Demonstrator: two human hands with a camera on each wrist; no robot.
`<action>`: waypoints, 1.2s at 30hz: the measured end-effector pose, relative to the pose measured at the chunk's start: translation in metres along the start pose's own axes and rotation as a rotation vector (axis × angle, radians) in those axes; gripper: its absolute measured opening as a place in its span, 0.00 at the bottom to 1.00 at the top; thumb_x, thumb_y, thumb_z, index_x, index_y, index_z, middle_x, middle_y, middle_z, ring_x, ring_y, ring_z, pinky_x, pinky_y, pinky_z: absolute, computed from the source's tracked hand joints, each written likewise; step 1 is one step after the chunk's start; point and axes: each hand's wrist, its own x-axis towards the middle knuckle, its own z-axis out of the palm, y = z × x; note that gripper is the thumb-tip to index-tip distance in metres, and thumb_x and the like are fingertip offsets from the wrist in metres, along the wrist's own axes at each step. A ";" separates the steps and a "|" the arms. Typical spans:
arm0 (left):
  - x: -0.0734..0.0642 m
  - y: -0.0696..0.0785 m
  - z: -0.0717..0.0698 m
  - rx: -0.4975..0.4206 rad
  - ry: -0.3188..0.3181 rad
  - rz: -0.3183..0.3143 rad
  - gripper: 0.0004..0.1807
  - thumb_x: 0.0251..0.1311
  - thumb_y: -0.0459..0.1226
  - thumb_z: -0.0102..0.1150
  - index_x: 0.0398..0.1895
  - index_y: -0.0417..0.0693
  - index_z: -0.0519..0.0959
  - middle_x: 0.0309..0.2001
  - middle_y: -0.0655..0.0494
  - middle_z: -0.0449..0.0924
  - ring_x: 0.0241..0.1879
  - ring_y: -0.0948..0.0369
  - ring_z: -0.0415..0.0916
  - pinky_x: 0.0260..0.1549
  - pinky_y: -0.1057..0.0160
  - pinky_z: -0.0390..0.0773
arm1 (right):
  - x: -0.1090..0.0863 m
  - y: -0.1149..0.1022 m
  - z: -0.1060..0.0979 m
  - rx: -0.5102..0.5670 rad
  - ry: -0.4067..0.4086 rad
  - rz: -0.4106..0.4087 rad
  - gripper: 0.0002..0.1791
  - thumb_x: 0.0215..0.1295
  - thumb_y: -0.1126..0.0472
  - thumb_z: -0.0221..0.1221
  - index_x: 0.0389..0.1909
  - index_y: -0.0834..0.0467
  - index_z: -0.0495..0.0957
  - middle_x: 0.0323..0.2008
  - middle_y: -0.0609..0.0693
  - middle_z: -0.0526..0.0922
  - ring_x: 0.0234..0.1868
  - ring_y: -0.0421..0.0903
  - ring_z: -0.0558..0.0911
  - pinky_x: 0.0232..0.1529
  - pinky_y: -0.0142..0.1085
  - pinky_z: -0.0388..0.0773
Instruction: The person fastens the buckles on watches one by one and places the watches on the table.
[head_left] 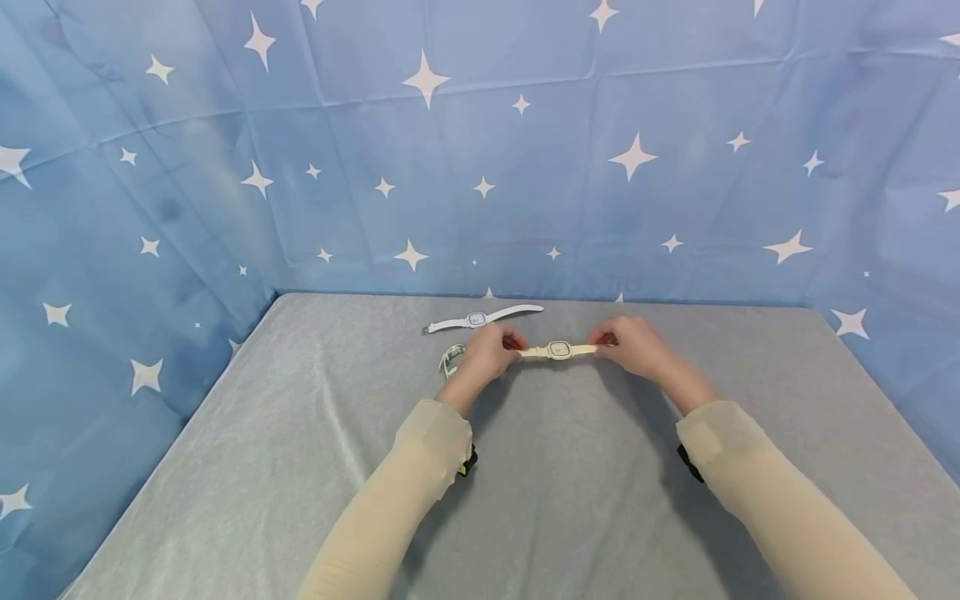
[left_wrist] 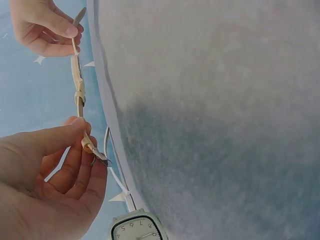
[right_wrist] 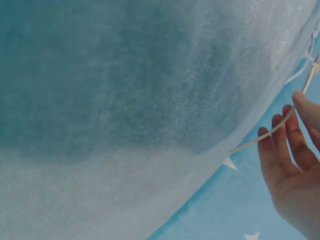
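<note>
A cream wristwatch (head_left: 559, 350) is stretched out sideways between both hands, its face turned up in the head view. My left hand (head_left: 489, 352) pinches the buckle end of its strap between thumb and fingers. At the other end, my right hand (head_left: 632, 343) pinches the strap; in the right wrist view the strap's free tip (right_wrist: 245, 146) runs out past the fingers. Beyond the left hand lies a white watch (head_left: 477, 319), laid out long on the table. A pale green watch (left_wrist: 137, 227) is beside the left hand, partly hidden by it in the head view.
Grey cloth covers the table (head_left: 570, 500). Blue curtains (head_left: 525, 167) with white stars rise behind its far edge and along both sides. The white and green watches lie close together near the far edge, left of centre.
</note>
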 end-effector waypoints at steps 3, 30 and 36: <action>-0.002 0.002 -0.002 -0.003 -0.005 0.004 0.06 0.62 0.30 0.64 0.39 0.48 0.86 0.41 0.52 0.87 0.43 0.57 0.82 0.44 0.61 0.80 | -0.002 -0.001 -0.002 -0.003 -0.002 -0.003 0.07 0.63 0.68 0.65 0.41 0.62 0.85 0.39 0.57 0.87 0.40 0.52 0.84 0.42 0.46 0.81; -0.014 0.010 -0.012 -0.007 -0.009 0.066 0.06 0.65 0.32 0.63 0.41 0.47 0.86 0.42 0.52 0.87 0.45 0.57 0.83 0.48 0.60 0.80 | -0.022 -0.008 -0.012 0.016 0.025 -0.044 0.08 0.64 0.69 0.64 0.43 0.62 0.85 0.38 0.56 0.86 0.39 0.51 0.84 0.41 0.46 0.82; -0.016 0.010 -0.013 -0.010 -0.008 0.095 0.05 0.64 0.31 0.63 0.40 0.46 0.86 0.42 0.52 0.88 0.45 0.57 0.83 0.48 0.61 0.80 | -0.026 -0.012 -0.015 0.021 0.022 -0.041 0.08 0.64 0.69 0.64 0.43 0.62 0.85 0.37 0.56 0.86 0.39 0.51 0.84 0.42 0.47 0.82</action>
